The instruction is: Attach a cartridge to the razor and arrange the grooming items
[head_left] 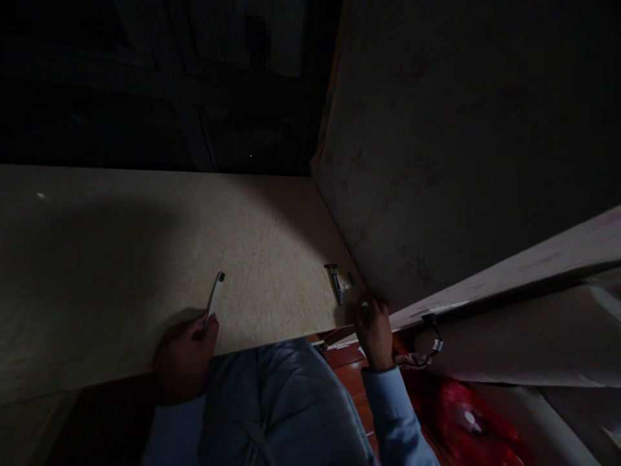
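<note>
My left hand (187,356) is closed around the handle of a white toothbrush (213,299) with a dark-bristled head, which points up and away over the stone-patterned ledge (272,259). At the ledge's right end, by the wall, my right hand (374,331) has its fingers curled inward. A small pale spot shows at its fingertips, but what they hold is too dark to name. Just to the left of that hand lies a dark razor (336,285), its head pointing away from me. Between the razor and the wall is a small dark flat piece (351,279).
A patterned wall (436,162) rises along the right side, and dark window panes (145,116) stand behind the ledge. Below right are a reddish floor (345,372), a black cable loop (439,336) and a red bag-like thing (478,421). The room is dim.
</note>
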{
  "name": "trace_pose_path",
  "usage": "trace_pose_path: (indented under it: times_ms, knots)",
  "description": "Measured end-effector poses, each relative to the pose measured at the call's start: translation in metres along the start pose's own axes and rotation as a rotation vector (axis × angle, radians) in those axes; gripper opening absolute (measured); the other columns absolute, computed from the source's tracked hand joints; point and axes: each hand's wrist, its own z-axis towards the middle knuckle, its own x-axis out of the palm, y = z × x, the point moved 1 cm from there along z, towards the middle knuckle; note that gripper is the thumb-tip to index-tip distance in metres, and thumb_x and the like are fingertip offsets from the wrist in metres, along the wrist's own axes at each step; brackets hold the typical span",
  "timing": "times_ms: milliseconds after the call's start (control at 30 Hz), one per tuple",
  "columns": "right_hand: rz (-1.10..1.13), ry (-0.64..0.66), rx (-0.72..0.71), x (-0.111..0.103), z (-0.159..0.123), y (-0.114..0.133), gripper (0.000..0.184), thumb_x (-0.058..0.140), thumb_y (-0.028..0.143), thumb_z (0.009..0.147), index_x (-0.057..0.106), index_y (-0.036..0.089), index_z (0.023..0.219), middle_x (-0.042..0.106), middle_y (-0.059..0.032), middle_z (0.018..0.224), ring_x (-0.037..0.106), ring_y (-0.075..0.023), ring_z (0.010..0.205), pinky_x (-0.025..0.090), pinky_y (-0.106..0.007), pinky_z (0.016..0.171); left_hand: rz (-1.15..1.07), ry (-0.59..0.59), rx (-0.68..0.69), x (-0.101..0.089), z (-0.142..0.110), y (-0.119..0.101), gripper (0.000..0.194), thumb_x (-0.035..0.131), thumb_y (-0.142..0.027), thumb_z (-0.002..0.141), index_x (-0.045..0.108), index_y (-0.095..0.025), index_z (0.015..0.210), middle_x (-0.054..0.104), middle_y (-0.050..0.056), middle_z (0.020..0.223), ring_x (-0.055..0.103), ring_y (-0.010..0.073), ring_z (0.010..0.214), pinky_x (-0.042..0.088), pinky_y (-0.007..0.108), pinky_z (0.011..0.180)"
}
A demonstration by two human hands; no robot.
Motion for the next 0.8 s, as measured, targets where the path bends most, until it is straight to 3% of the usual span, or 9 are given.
trace_pose_path:
  times_ms: [133, 233, 400, 500, 633, 733, 800]
  knots:
    - [0.134, -0.059, -0.066, -0.006, -0.010, -0.007, 0.041, 0.046, 0.045, 0.097, 0.065, 0.016, 0.121, 0.061, -0.0161, 0.108, 0.062, -0.0289, 0.090, 0.052, -0.043, 0.079, -0.240, 0.056, -0.114, -0.003, -0.008, -0.019, 0.031, 0.063, -0.048, 0.076, 0.080, -0.022, 0.083, 0.080, 0.007, 0.085, 0.073, 0.0257, 0.079, 0.053, 0.032, 0.069]
    - [0.236, -0.056, -0.082, -0.012, -0.017, -0.005, 0.042, 0.049, 0.047, 0.096, 0.065, 0.016, 0.122, 0.061, -0.0166, 0.113, 0.062, -0.0267, 0.085, 0.054, -0.042, 0.077, -0.479, 0.081, -0.120, 0.002, -0.016, -0.049, 0.034, 0.066, -0.051, 0.074, 0.078, -0.020, 0.075, 0.078, 0.006, 0.074, 0.071, 0.0229, 0.070, 0.052, 0.029, 0.063]
    - [0.427, -0.008, -0.090, -0.012, -0.028, 0.018, 0.037, 0.054, 0.042, 0.096, 0.067, 0.017, 0.120, 0.065, -0.0166, 0.115, 0.063, -0.0214, 0.073, 0.056, -0.038, 0.068, -0.735, 0.148, -0.142, 0.034, -0.026, -0.112, 0.041, 0.061, -0.054, 0.079, 0.077, -0.016, 0.084, 0.066, 0.001, 0.056, 0.061, 0.0164, 0.055, 0.044, 0.026, 0.054]
    - [0.602, 0.115, -0.098, -0.001, -0.029, 0.040, 0.029, 0.058, 0.039, 0.094, 0.072, 0.018, 0.110, 0.071, -0.0132, 0.107, 0.066, -0.0211, 0.074, 0.057, -0.036, 0.070, -0.969, 0.224, -0.223, 0.058, -0.035, -0.142, 0.047, 0.064, -0.054, 0.078, 0.074, -0.013, 0.099, 0.061, -0.001, 0.055, 0.058, 0.0137, 0.055, 0.043, 0.023, 0.053]
    - [0.866, 0.257, -0.011, 0.016, -0.020, 0.064, 0.029, 0.061, 0.041, 0.092, 0.075, 0.019, 0.105, 0.076, -0.0108, 0.102, 0.071, -0.0241, 0.088, 0.057, -0.035, 0.076, -1.215, 0.443, -0.420, 0.082, -0.052, -0.164, 0.051, 0.070, -0.051, 0.075, 0.070, -0.015, 0.111, 0.068, 0.001, 0.072, 0.058, 0.0102, 0.055, 0.035, 0.018, 0.046]
    - [0.943, 0.284, 0.040, 0.024, -0.010, 0.070, 0.031, 0.061, 0.042, 0.092, 0.076, 0.018, 0.105, 0.077, -0.0105, 0.101, 0.072, -0.0243, 0.090, 0.057, -0.034, 0.077, -1.266, 0.391, -0.448, 0.093, -0.060, -0.168, 0.045, 0.077, -0.040, 0.067, 0.071, -0.017, 0.105, 0.075, 0.008, 0.099, 0.070, 0.0154, 0.081, 0.049, 0.020, 0.061]
    - [0.914, 0.274, 0.030, 0.027, -0.007, 0.068, 0.030, 0.060, 0.039, 0.092, 0.076, 0.019, 0.106, 0.078, -0.0098, 0.098, 0.072, -0.0238, 0.088, 0.057, -0.034, 0.079, -1.266, 0.412, -0.433, 0.099, -0.061, -0.169, 0.043, 0.078, -0.039, 0.067, 0.071, -0.016, 0.102, 0.077, 0.011, 0.103, 0.073, 0.0198, 0.088, 0.053, 0.024, 0.069]
